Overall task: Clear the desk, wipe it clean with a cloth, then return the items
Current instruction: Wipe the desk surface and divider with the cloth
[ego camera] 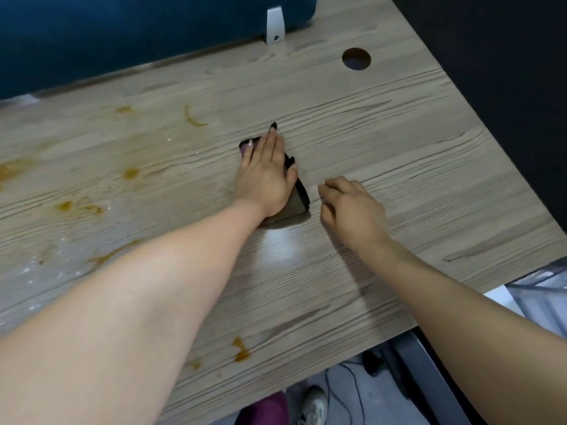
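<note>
My left hand (265, 176) lies flat with straight fingers on a dark folded cloth (299, 199), pressing it against the wooden desk (399, 142) near the middle. Most of the cloth is hidden under the palm; its brown and black edges show at the right and at the fingertips. My right hand (352, 207) rests on the desk just right of the cloth, fingers loosely curled, holding nothing. Orange-brown stains (130, 173) mark the left half of the desk, and one more stain (241, 352) sits near the front edge.
A blue partition (122, 35) with a white bracket (274, 26) runs along the back. A round cable hole (356, 58) is at the back right. Below the front edge are a shoe (313, 404), cables and a metal desk leg (429, 378).
</note>
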The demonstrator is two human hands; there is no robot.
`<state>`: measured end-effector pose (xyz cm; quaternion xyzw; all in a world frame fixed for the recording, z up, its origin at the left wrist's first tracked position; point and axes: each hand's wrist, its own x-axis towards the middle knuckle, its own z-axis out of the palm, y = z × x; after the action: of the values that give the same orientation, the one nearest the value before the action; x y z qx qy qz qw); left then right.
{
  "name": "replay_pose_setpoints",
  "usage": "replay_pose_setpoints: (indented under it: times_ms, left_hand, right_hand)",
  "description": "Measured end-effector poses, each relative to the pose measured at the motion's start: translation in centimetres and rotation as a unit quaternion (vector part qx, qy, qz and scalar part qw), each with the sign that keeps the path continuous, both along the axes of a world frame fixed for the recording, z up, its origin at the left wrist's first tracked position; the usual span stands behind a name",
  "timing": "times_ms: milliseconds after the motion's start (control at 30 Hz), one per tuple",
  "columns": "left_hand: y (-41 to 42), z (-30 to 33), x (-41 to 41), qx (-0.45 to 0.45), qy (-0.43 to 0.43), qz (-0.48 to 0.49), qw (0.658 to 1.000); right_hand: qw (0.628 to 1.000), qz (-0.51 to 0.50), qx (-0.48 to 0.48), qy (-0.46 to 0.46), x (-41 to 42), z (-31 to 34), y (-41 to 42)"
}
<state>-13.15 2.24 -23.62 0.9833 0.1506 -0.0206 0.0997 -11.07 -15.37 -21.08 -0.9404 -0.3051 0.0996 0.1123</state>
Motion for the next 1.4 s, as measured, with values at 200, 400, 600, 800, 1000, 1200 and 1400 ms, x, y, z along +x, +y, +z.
replay_pose_setpoints:
  times_ms: [200, 400, 600, 800, 1000, 1200, 1400]
  left_hand:
    - [-4.3, 0.3, -2.6, -0.014, -0.006, 0.079, 0.997]
    - [-0.2, 0.5, -1.8, -0.045, 0.010, 0.025, 0.999]
    - [2.5, 1.1, 0.5, -0.062, 0.045, 0.068, 0.995]
    - [-1.7, 1.3, -6.2, -0.061, 0.047, -0.029, 0.997]
    - [4.8, 0.9, -0.7, -0.057, 0.064, 0.106, 0.991]
    - [1.9, 1.1, -3.0, -0.061, 0.033, 0.088, 0.994]
    - [1.9, 1.3, -3.5, -0.072, 0.068, 0.012, 0.995]
  right_hand:
    - [1.000, -0.017, 0.005, 0.010, -0.2, -0.1, 0.2]
    - [1.000, -0.019, 0.009, 0.010, -0.2, -0.1, 0.2]
    - [1.000, -0.015, 0.017, 0.012, -0.4, -0.1, 0.2]
    - [0.999, -0.023, -0.008, 0.025, -0.5, 0.5, 0.4]
    - [0.999, -0.018, -0.016, 0.023, -0.5, 0.5, 0.5]
    - [0.999, 0.001, -0.050, 0.010, 0.7, 1.4, 1.4]
    - [0.999, 0.014, -0.014, 0.029, 4.8, 1.6, 5.4]
